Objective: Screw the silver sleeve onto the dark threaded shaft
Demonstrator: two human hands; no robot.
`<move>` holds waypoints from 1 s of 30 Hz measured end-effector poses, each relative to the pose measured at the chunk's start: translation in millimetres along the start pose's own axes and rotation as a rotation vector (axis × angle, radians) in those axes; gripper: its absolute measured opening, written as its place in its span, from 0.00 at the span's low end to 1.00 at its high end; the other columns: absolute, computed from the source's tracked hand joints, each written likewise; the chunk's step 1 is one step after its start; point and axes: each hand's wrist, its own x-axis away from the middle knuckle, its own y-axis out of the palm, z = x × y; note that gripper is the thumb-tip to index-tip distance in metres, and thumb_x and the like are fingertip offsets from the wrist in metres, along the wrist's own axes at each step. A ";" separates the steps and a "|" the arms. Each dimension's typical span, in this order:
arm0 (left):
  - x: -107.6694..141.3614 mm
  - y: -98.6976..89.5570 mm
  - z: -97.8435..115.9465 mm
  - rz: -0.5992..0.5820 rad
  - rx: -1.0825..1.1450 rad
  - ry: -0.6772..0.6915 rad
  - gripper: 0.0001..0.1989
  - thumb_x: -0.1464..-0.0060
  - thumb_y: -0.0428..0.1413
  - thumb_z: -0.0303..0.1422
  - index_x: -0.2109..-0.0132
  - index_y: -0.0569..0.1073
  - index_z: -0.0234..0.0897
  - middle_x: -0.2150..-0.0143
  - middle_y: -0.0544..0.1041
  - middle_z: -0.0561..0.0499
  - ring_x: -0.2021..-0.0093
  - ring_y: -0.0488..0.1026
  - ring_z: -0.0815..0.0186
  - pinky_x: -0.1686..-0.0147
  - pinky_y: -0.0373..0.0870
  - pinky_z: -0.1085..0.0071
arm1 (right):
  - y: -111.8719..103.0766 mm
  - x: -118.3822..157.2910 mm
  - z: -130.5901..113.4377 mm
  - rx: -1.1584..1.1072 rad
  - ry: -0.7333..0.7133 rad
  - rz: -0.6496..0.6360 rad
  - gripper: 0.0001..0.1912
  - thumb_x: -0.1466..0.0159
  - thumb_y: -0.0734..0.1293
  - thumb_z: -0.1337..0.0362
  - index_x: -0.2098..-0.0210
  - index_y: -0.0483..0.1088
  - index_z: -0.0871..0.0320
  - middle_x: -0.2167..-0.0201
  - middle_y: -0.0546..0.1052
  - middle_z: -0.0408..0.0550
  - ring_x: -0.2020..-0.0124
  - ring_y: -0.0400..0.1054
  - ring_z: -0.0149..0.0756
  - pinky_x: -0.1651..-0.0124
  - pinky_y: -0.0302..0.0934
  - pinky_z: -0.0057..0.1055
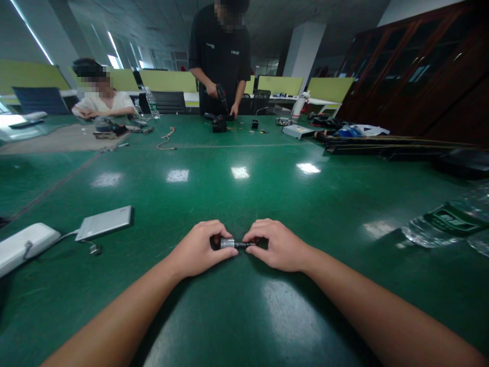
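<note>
Low over the green table (237,199), my left hand (202,247) pinches a silver metal cylinder (228,243) between thumb and fingers. From its right side extends a thin dark shaft (240,245) with a spiral look, lying level. My right hand (277,244) grips the far end of this shaft with thumb and fingertips. A short stretch of the shaft shows between the two hands. Whether the cylinder and shaft are one piece I cannot tell.
A power strip (28,245) and a white power bank (105,223) lie at left. Plastic bottles (445,224) lie at right. Across the table, one person (219,61) stands with a drill (221,97); another person (105,102) sits. Metal parts (298,131) lie back right.
</note>
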 end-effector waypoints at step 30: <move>1.4 -0.8 -1.4 0.078 0.000 -0.074 0.12 0.51 0.65 0.37 0.67 0.71 0.35 0.69 0.72 0.53 0.69 0.69 0.66 0.69 0.63 0.72 | -11.4 2.0 17.3 0.057 0.203 0.084 0.03 0.43 0.72 0.67 0.67 0.78 0.57 0.70 0.76 0.45 0.67 0.69 0.34 0.62 0.61 0.30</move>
